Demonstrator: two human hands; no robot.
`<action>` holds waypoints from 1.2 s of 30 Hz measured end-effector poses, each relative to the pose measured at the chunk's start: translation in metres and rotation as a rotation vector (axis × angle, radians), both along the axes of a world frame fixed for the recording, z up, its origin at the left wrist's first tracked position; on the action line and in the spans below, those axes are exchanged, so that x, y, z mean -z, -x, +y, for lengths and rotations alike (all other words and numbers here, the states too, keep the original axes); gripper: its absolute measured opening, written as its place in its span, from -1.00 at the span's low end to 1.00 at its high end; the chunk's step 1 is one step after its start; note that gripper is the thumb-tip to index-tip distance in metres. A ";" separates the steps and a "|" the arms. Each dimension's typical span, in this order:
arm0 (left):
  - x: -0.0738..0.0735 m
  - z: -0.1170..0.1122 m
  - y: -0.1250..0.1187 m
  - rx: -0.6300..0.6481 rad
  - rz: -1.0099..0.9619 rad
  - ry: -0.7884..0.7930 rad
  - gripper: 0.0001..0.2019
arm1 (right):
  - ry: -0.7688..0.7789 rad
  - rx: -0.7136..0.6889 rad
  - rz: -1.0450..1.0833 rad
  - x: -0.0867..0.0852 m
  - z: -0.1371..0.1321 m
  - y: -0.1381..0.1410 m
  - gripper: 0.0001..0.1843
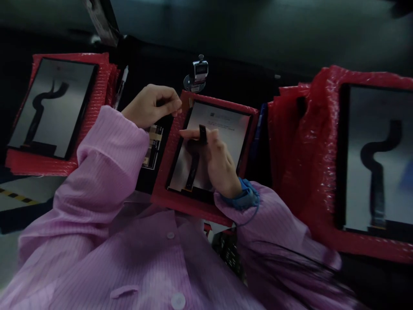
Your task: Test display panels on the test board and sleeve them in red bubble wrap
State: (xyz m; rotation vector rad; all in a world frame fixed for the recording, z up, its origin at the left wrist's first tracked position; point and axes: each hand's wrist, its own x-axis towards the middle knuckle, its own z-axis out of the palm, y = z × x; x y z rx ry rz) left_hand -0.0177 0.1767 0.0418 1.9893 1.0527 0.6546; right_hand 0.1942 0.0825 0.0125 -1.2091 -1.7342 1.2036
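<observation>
A grey display panel (226,125) lies in a red bubble-wrap sleeve (167,172) in front of me. My right hand (216,159) rests on the panel, its fingers pinched on the end of the panel's black flex cable (202,131). My left hand (151,105) is curled at the sleeve's upper left corner and pinches its edge. A blue wrist strap (245,196) circles my right wrist. Pink sleeves cover both arms.
A stack of red sleeves topped by a panel (51,107) lies at the left, another stack (371,159) at the right. A small hand counter (199,71) stands behind the middle panel. A pen (121,88) lies beside the left stack. Yellow-black floor tape (19,197) shows lower left.
</observation>
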 end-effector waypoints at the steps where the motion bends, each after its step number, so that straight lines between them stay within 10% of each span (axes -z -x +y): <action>1: 0.000 -0.001 0.000 0.006 0.018 -0.010 -0.70 | -0.030 -0.005 0.020 0.002 0.002 -0.001 -0.20; 13: -0.003 -0.009 -0.008 0.075 0.205 0.009 -0.89 | -0.405 -0.080 -0.220 0.002 0.021 -0.016 -0.66; 36: -0.006 -0.017 -0.012 0.179 0.369 0.046 -0.90 | -0.444 -0.202 -0.333 0.013 0.031 -0.015 -0.66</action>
